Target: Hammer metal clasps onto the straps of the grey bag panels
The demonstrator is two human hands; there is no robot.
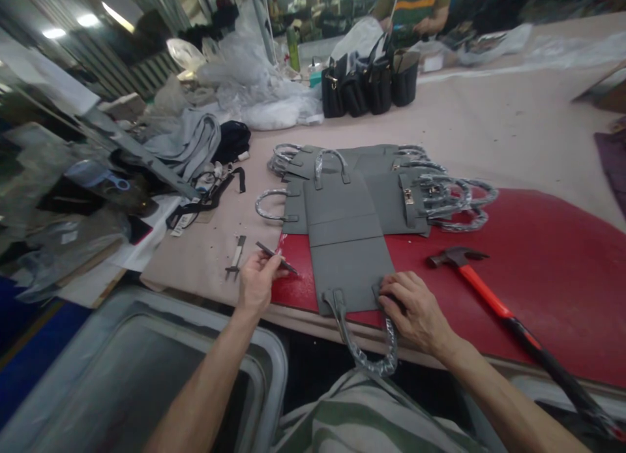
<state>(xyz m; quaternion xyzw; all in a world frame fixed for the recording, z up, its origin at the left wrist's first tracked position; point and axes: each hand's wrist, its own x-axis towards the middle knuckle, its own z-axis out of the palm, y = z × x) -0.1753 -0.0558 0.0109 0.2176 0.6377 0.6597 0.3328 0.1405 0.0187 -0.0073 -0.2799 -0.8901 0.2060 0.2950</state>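
Observation:
Between the fingertips of my left hand is a slim dark pen-like tool, its tip pointing right, low over the red mat. A long grey bag panel lies flat before me, with a plastic-wrapped handle at each end. My right hand has its fingers curled over the base of the near handle, at the panel's lower right corner. That handle hangs past the table edge. More grey bag panels with wrapped handles and metal clasps are stacked beneath and behind.
A claw hammer rests on the red mat to the right. Left of the mat is a small caliper-like tool. Several black bags stand at the back, beside heaped clear plastic. A grey bin sits below, left.

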